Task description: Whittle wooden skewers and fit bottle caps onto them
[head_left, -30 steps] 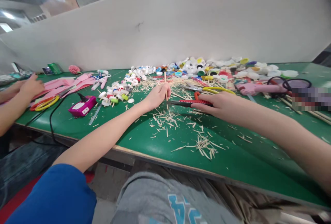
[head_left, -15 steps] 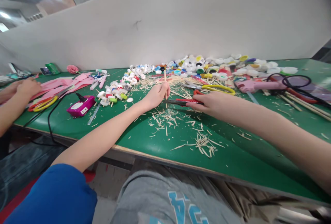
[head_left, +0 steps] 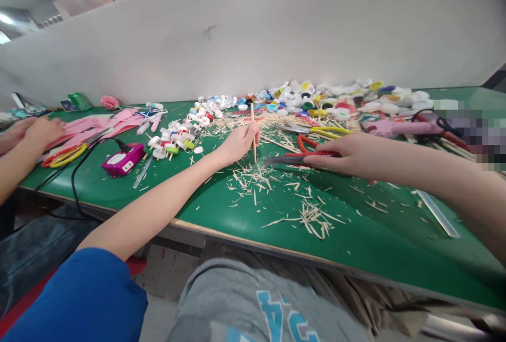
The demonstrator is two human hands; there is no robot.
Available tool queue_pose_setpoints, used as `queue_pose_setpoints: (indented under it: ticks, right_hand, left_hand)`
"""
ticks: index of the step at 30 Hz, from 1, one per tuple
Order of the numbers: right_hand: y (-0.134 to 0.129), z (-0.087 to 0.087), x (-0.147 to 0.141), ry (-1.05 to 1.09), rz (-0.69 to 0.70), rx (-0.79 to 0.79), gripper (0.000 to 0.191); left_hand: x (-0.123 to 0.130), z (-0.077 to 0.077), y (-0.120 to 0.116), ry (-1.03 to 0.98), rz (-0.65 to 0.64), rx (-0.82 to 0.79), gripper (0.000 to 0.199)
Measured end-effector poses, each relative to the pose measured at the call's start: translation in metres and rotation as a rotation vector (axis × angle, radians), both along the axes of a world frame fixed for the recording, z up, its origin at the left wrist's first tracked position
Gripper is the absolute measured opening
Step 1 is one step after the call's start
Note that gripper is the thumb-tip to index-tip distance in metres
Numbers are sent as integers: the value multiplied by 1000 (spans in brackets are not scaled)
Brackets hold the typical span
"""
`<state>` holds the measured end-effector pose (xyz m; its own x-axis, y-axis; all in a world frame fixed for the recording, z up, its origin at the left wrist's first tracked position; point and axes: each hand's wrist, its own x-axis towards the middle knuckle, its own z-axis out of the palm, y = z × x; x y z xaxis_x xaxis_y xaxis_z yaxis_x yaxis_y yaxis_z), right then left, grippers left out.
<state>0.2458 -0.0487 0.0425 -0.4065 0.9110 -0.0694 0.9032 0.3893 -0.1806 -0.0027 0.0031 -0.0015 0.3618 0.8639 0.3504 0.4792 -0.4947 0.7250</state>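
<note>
My left hand (head_left: 240,146) is closed around a thin wooden stick (head_left: 252,114), which stands upright with its lower end near the table. To the right, my right hand (head_left: 346,152) grips a knife (head_left: 284,160) with a dark blade and some red on its handle. The blade's tip points left, a short gap from the stick. Below both hands lie pale wood shavings (head_left: 255,177), with another small heap (head_left: 314,218) nearer the table edge. Behind my right hand are an orange handle (head_left: 306,143) and yellow-handled scissors (head_left: 330,131).
Plastic bottle caps (head_left: 304,94) are piled along the white partition (head_left: 245,41). Capped sticks (head_left: 169,142), a magenta power socket (head_left: 124,160) and its black cord lie left. A co-worker's hands (head_left: 41,134) rest by pink strips (head_left: 95,126). A pink glue gun (head_left: 401,127) is right.
My right hand has drawn the knife to the right and slightly down, away from the stick. My left hand holds the stick in nearly the same place.
</note>
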Motion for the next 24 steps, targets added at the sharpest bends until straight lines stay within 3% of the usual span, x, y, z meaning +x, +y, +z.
queue_pose_setpoints:
  ticks: [4,10,17,24]
  right_hand:
    - [-4,-1,-8,-9,15,42,75]
    - [-4,-18,-20,-183,-34,221,63]
    - [3,-26,-16,-167,3,190,70]
    - [8,-20,-22,-151,55,169,65]
  left_hand:
    - [1,0,0,9,-9,17,52]
    - [1,0,-2,10,-5,20,53]
    - [1,1,-3,13,-3,21,51]
    - [1,1,-3,39,27,35,53]
